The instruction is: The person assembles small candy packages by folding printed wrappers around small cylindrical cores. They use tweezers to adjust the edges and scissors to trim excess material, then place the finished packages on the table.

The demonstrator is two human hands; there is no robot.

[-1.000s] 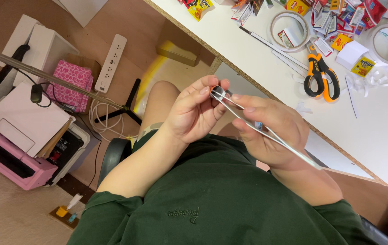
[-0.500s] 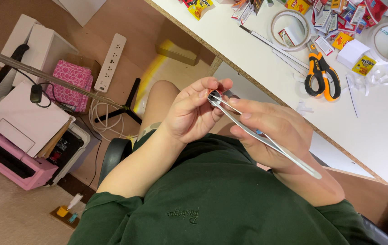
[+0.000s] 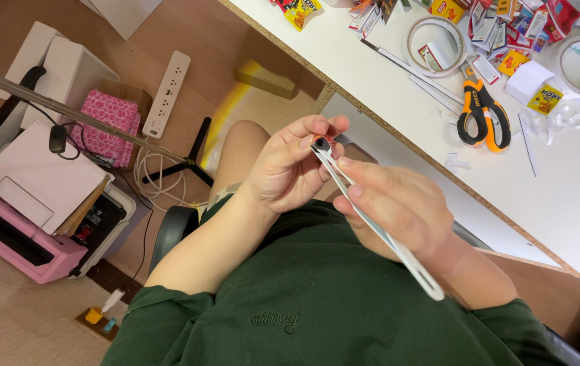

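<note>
Fingers (image 3: 314, 139) of both hands pinch small red piece (image 3: 322, 141) — mostly hidden | white strip (image 3: 378, 230) — looped

- A white desk (image 3: 561, 203) with a raw chipboard edge ran across the upper right.
- Orange-handled scissors (image 3: 483, 115), two tape rolls (image 3: 436, 44) and small colourful packets (image 3: 507, 20) lay scattered on it.
- Below the desk, the floor (image 3: 202, 34) was brown board; at the lower left it was pale carpet (image 3: 5, 312).
- A white power strip (image 3: 166, 95) lay on the floor, with coiled white cable (image 3: 151, 179) near it.
- A pink patterned pouch (image 3: 110, 125) sat beside white boxes (image 3: 53, 68).
- A pink machine (image 3: 19, 237) stood at the left edge.
- A black stand's legs (image 3: 192, 159) spread near the cable.
- Light was even and bright.
</note>
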